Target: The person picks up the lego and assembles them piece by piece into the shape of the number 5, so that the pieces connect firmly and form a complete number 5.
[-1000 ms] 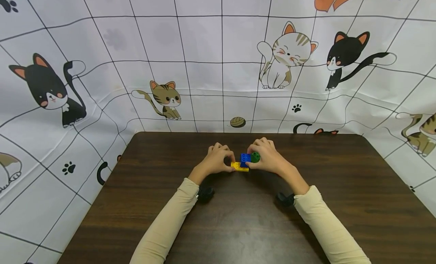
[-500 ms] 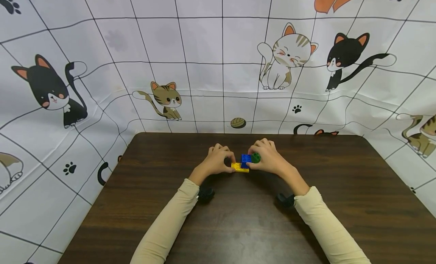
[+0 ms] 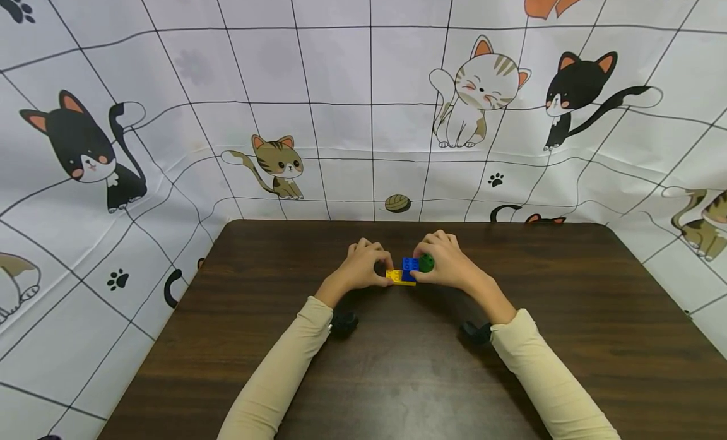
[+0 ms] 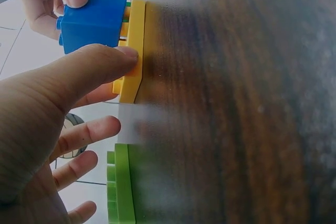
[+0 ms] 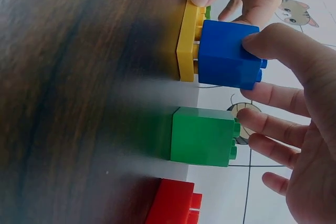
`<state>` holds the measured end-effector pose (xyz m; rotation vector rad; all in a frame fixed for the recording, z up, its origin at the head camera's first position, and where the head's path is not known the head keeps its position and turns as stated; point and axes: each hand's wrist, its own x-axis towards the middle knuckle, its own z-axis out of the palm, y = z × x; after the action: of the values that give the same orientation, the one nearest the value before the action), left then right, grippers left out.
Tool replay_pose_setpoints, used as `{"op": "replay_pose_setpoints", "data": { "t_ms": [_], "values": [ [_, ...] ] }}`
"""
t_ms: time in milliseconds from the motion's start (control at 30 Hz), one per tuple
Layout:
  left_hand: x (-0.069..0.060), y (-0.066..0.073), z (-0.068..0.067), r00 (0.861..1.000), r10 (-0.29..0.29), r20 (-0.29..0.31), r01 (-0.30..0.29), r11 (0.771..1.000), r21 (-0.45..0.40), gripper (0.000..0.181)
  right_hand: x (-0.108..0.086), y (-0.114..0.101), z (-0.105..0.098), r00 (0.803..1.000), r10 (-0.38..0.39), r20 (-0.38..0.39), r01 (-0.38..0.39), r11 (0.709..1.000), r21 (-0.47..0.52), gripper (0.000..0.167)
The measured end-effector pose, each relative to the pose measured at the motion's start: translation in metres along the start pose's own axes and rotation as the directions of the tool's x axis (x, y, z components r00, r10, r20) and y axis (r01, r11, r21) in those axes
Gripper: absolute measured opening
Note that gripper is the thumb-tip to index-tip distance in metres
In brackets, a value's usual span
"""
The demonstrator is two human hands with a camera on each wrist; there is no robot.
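Note:
In the head view my left hand (image 3: 363, 266) pinches the left end of a flat yellow toy brick (image 4: 137, 51) between thumb and finger. My right hand (image 3: 445, 260) pinches a blue brick (image 5: 223, 56) by its sides, thumb in front. The blue brick stands over the right part of the yellow one, studs up. In the right wrist view, yellow studs show in a narrow gap between the two. A green brick (image 5: 202, 136) stands on the table beyond the blue one, under my spread right fingers, and touches neither.
A red brick (image 5: 170, 203) shows past the green brick in the right wrist view. A flat light-green brick (image 4: 123, 182) lies beside my left fingers in the left wrist view. The dark wooden table (image 3: 375, 377) ends at a cat-print sheet (image 3: 341, 67).

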<state>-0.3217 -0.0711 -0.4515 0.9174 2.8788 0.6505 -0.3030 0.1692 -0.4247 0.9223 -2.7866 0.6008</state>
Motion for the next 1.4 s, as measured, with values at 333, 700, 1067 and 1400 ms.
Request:
{"op": "replay_pose_setpoints", "data": {
  "t_ms": [333,700,1067,1400],
  "values": [
    [0.0017,-0.0008,0.0007,1.0,0.002,-0.007,-0.002,1.0,0.002,0.02,0.0017,0.0013,-0.0008,1.0,-0.018,-0.005,0.018,1.0,-0.02,0.031],
    [0.0011,-0.0024,0.0005,1.0,0.006,-0.001,-0.006,1.0,-0.006,0.02,0.0008,-0.0006,-0.0051,0.999,-0.023,0.033,0.023,1.0,-0.008,0.03],
    [0.0008,-0.003,0.0022,1.0,0.008,-0.004,-0.008,1.0,-0.009,0.02,-0.0007,-0.0024,-0.0044,0.998,-0.056,0.012,0.057,0.997,-0.046,0.03],
    [0.001,-0.0043,0.0032,1.0,0.019,-0.008,-0.019,1.0,-0.015,0.019,-0.0009,-0.0051,-0.0039,0.996,-0.093,-0.008,0.092,0.992,-0.087,0.029]
  ]
}}
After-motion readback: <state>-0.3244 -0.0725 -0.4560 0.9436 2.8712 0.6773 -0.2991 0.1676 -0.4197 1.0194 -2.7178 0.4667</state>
